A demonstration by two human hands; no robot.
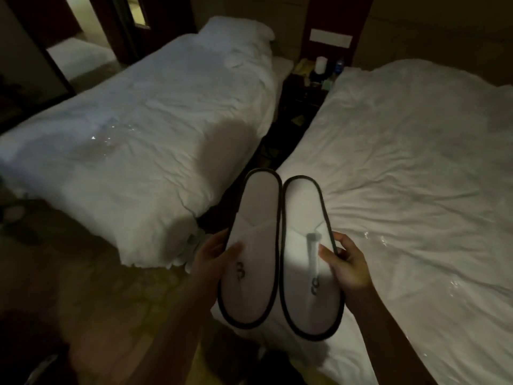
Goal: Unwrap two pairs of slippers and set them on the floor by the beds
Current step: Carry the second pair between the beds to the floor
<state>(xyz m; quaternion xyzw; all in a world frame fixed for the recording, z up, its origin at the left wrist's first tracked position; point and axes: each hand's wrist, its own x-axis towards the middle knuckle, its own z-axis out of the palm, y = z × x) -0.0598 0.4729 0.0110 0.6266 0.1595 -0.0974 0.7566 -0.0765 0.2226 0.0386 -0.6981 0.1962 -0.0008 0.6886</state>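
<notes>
Two white slippers with dark trim are held side by side in the air over the gap between two beds. My left hand [219, 254] grips the left slipper [254, 245] at its edge, thumb on the upper. My right hand [344, 262] grips the right slipper [308, 254] the same way. Their toes point toward me and the heels away. Clear plastic wrapping [111, 140] glints on the left bed [133, 107], and more shiny plastic [455, 284] lies on the right bed [416, 162].
A narrow dark floor strip [277, 145] runs between the beds to a nightstand [313, 81] holding bottles and a white cup. Patterned carpet [111, 295] spreads at the lower left. A dark doorway and mirror stand at the upper left.
</notes>
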